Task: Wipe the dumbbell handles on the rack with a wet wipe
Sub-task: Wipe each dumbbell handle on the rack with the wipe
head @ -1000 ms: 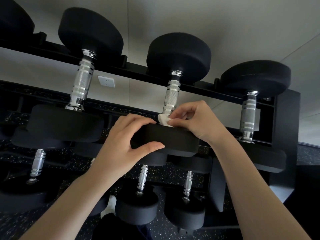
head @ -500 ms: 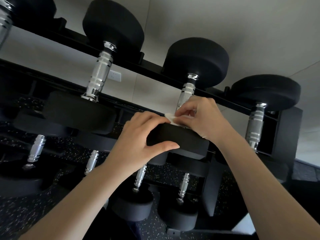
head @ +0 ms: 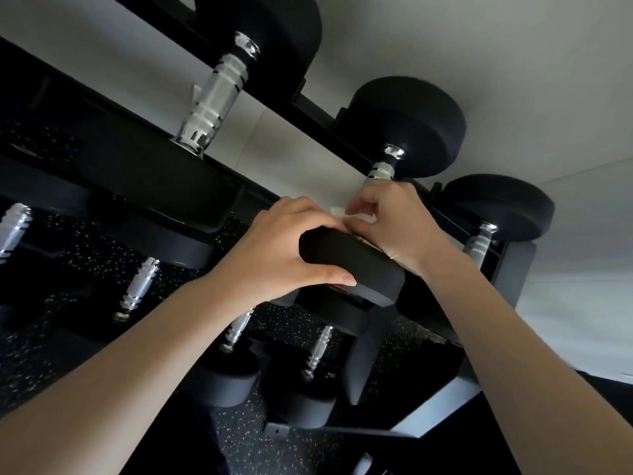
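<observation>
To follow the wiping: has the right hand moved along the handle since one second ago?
Yes. The right hand, holding the wipe, has slid up the handle toward the far weight; less metal shows above it. The left hand grips the near weight.

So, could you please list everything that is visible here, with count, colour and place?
top-tier dumbbells: three, black heads, silver handles, along the upper rail
lower dumbbells: four handles visible, same colours, tiers below
rack: one, black, left to right
wet wipe: one, white, on the handle of the middle dumbbell
floor: black, light speckles, under the rack
wall: pale grey, behind
left hand: one, grips the near head of the middle dumbbell
right hand: one, pinches the wet wipe against the handle
</observation>
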A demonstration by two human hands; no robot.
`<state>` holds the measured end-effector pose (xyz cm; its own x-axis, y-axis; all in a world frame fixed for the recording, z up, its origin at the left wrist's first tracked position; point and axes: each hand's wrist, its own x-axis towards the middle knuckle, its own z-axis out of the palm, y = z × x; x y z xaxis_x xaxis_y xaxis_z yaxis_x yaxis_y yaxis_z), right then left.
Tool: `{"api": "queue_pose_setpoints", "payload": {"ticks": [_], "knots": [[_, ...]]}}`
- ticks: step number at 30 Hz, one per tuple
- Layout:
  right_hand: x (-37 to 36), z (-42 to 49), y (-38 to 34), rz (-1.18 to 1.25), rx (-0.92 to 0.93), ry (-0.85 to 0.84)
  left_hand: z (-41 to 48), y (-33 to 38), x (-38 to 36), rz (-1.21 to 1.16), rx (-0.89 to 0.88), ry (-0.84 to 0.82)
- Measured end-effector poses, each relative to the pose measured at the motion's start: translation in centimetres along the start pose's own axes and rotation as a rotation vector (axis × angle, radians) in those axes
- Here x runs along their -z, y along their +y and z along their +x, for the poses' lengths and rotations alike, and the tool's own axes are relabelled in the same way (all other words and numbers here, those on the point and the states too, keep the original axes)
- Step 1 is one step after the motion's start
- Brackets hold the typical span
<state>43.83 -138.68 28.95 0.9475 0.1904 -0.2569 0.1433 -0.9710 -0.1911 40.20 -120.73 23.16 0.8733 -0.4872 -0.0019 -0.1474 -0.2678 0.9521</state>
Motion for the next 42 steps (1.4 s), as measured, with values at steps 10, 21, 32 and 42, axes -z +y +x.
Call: {"api": "queue_pose_setpoints", "payload": {"ticks": [10,21,32,42], "knots": [[0.7,3.7,0.6,-0.170,-0.113,0.394,0.3,-0.9,0.2,0.007,-0.038,-0.042],[0.2,2.9,-1.4,-0.271,-0.122,0.057,0.3,-1.2,0.1,0.007,-0.057,-0.051],[-0.1,1.6,-1.3,-0.199,-0.067,-0.022,0.4,-1.1,0.1,-0.003,-0.059,-0.030],[-1.0,3.5,0.6,0.007,-0.252,0.604,0.3,-1.4,-0.2,-0.042,-0.046,-0.014]]}}
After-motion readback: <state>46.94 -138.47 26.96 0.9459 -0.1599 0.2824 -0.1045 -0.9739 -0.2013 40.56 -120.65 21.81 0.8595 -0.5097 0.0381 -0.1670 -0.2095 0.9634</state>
